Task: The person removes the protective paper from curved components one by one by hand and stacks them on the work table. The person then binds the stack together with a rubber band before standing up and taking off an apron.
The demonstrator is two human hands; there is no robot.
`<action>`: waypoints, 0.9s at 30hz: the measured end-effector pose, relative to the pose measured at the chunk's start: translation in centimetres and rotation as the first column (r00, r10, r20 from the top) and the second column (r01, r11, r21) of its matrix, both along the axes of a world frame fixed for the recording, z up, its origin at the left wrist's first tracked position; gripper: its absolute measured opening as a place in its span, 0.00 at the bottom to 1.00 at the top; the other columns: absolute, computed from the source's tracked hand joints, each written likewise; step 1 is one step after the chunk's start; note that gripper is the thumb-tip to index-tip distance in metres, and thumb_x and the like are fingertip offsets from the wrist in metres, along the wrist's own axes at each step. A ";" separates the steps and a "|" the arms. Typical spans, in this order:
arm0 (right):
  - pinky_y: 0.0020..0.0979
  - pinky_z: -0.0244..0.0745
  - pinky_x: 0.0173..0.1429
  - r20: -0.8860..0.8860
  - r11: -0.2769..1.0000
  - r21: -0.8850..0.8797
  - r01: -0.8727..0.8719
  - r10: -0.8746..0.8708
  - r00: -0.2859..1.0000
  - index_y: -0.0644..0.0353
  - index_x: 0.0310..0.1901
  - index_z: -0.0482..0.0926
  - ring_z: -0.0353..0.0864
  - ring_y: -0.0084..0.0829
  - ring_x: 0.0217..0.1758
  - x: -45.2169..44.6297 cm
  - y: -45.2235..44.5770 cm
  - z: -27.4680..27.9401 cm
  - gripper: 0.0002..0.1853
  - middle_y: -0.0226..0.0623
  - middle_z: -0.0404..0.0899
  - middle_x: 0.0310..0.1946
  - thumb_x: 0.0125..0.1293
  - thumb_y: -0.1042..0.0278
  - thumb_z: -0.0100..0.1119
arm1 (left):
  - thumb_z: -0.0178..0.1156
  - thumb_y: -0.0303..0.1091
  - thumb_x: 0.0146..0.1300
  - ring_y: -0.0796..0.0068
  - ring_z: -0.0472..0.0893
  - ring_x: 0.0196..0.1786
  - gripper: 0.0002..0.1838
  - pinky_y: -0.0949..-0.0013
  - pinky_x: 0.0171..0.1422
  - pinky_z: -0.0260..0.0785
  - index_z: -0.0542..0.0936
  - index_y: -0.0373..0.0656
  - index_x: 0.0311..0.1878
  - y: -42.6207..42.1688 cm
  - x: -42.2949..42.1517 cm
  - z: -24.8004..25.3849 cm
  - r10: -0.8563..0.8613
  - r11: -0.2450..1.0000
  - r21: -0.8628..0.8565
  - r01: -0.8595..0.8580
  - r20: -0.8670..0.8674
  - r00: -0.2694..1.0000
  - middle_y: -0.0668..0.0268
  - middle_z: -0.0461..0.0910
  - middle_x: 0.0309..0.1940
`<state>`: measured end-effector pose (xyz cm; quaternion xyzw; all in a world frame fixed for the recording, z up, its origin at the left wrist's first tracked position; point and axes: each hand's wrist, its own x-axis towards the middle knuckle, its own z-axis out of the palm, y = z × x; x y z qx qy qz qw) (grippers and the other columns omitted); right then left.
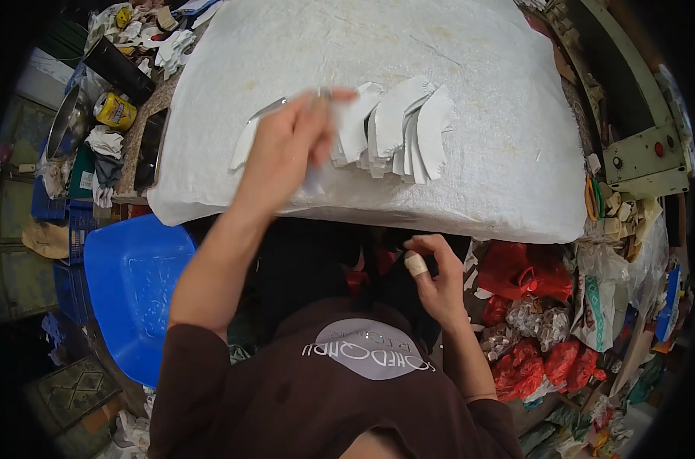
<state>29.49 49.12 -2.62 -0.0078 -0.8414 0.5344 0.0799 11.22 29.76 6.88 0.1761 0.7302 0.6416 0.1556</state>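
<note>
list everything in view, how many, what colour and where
covered table: 1, white, top centre
curved pieces: overlapping, uncountable, white, on table
basin: 1, blue, lower left
can: at least 1, yellow, left
bowl: 1, silver, left
cylinder: 1, black, upper left
bags: several, red, lower right
scraps: many, mixed, both sides
shirt: 1, brown, bottom
left hand: 1, blurred, above table
right hand: 1, one digit wrapped, below table edge

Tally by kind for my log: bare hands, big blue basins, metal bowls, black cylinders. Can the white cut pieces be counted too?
Bare hands: 2 (left hand, right hand)
Blue basin: 1
Metal bowl: 1
Black cylinder: 1
Total: 5
White cut pieces: overlapping, cannot tell; left out.
</note>
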 end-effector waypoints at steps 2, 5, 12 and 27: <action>0.28 0.72 0.47 -0.054 0.995 -0.101 -0.023 0.018 0.998 0.63 0.52 0.71 0.78 0.31 0.41 -1.2 -2.1 1.3 0.20 0.40 0.75 0.45 0.56 0.79 0.60 | 0.43 0.37 0.72 0.80 0.71 0.33 0.19 0.77 0.42 0.64 0.72 0.33 0.55 0.3 3.9 -1.4 -0.048 0.890 0.450 -0.077 0.260 0.964 0.68 0.72 0.29; 0.26 0.72 0.43 0.110 0.876 -0.477 -0.062 0.130 0.985 0.64 0.52 0.72 0.77 0.29 0.37 -1.5 -5.1 3.1 0.22 0.39 0.75 0.42 0.56 0.73 0.64 | 0.43 0.36 0.72 0.80 0.71 0.37 0.18 0.77 0.44 0.64 0.69 0.32 0.57 0.6 7.5 -4.2 -0.073 0.819 0.543 -0.182 0.414 0.907 0.66 0.73 0.34; 0.20 0.69 0.26 0.305 0.883 -0.436 0.175 -0.038 0.951 0.66 0.39 0.74 0.73 0.18 0.21 -2.1 -5.9 2.3 0.08 0.31 0.75 0.21 0.68 0.71 0.46 | 0.51 0.31 0.66 0.68 0.71 0.50 0.17 0.64 0.55 0.64 0.68 0.36 0.56 0.4 10.6 -6.7 0.177 0.867 0.420 -0.267 0.241 0.954 0.60 0.71 0.46; 0.20 0.68 0.27 0.337 0.766 -0.624 0.155 0.085 0.938 0.63 0.40 0.72 0.75 0.19 0.25 -0.4 -0.6 0.2 0.11 0.34 0.79 0.30 0.71 0.63 0.46 | 0.64 0.24 0.40 0.67 0.72 0.42 0.11 0.64 0.44 0.64 0.79 0.42 0.31 -1.7 10.3 -7.4 -0.066 0.995 -0.096 -0.033 -0.862 0.503 0.68 0.73 0.36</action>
